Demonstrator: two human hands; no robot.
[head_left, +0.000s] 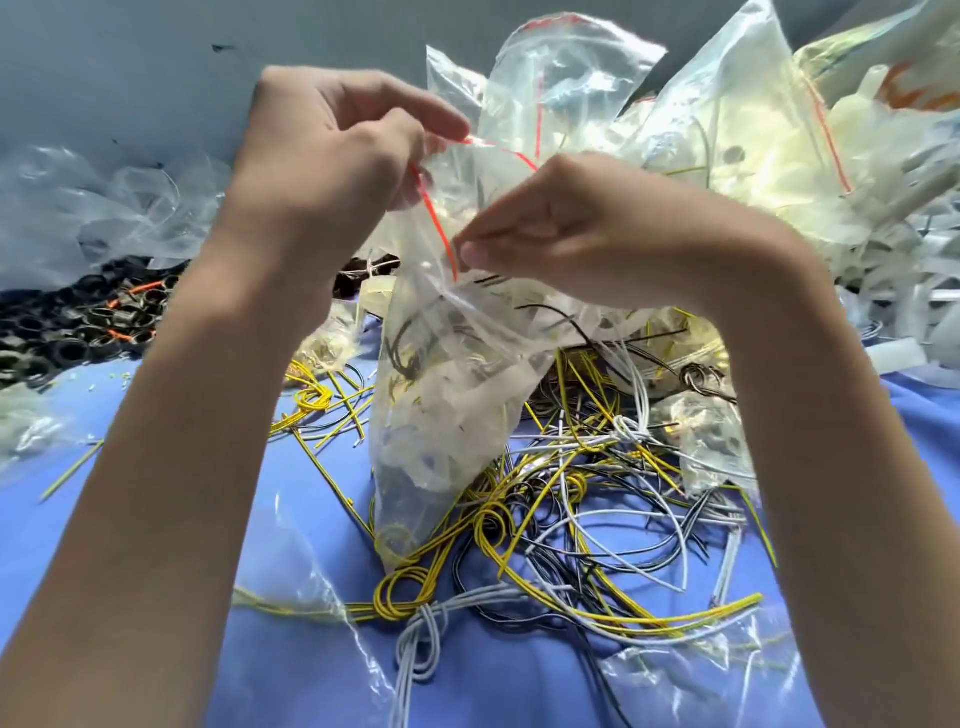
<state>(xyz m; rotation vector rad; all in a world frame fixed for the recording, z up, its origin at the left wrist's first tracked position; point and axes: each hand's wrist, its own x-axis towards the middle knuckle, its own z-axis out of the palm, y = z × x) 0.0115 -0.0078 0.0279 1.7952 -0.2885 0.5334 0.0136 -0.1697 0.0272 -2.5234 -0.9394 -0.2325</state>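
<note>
Blue surface (519, 691), seen from above, carrying loose stock. At the back right stands a heap of clear zip bags (753, 130) filled with pale plastic parts. A tangle of wires (571, 519) (yellow, grey and black, several knotted into loops) spreads over the middle. Above it, held up at the centre, is a clear bag (447, 395) containing black wire and whitish pieces; its lower end hangs down to the tangle, though contact cannot be judged. The left hand (332, 156) grips the bag's upper edge, fingers (431, 119) closed on the plastic. The right hand (587, 234) pinches the mouth lower down, thumb and forefinger pressed together on the red zip strip (434, 218). Black rings (67, 332) lie piled at the left edge.
</note>
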